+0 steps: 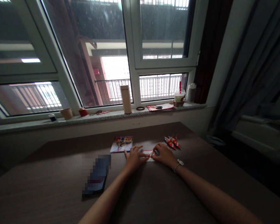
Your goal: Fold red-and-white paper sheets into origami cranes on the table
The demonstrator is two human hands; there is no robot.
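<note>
A small folded piece of printed paper lies on the brown table. My left hand rests on its left side with fingers spread and flat, pressing it down. My right hand lies on the paper's right edge with the fingertips drawn together on it; a band shows on that wrist. Two red folded paper cranes sit just beyond my right hand. A stack of colourful printed sheets lies just beyond my left hand.
A dark blurred-out object lies on the table to the left. On the windowsill stand a tall beige flask, a paper cup, a red tape roll, a drink cup with straw and scissors. Grey curtain at right.
</note>
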